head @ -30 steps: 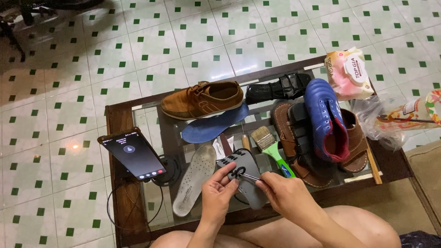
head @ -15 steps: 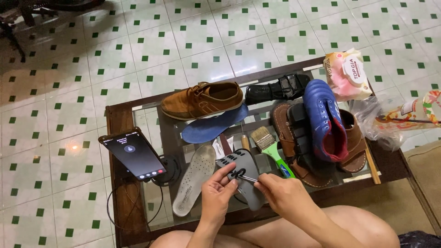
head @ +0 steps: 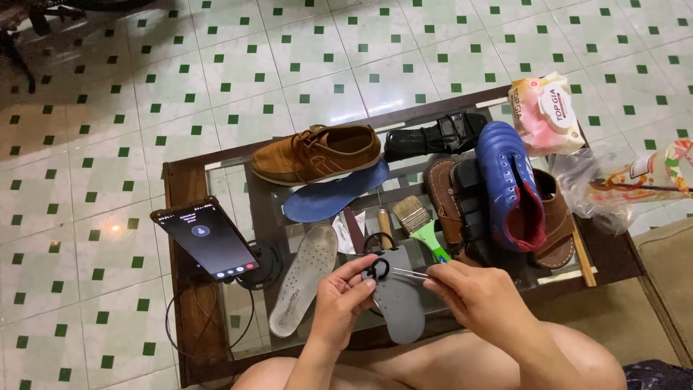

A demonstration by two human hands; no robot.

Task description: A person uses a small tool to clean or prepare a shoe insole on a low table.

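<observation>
My left hand (head: 343,300) holds a dark grey insole (head: 398,307) over the near edge of the table, its thumb and fingers pinching a small black loop of cord (head: 375,271) at the insole's top. To its right, my right hand (head: 476,296) grips a thin metal needle-like tool (head: 408,273) that points left toward the loop. Both hands hover just above my bare knees.
The glass table with a wooden frame (head: 180,188) carries a brown shoe (head: 317,153), a blue insole (head: 336,198), a pale insole (head: 303,289), a green-handled brush (head: 422,224), a blue boot (head: 509,184) on brown sandals (head: 556,231), a black sandal (head: 433,136), a wipes pack (head: 545,108) and a phone on a stand (head: 206,238).
My right hand has drawn slightly to the right with the thin tool. The left hand and the insole stay nearly where they were.
</observation>
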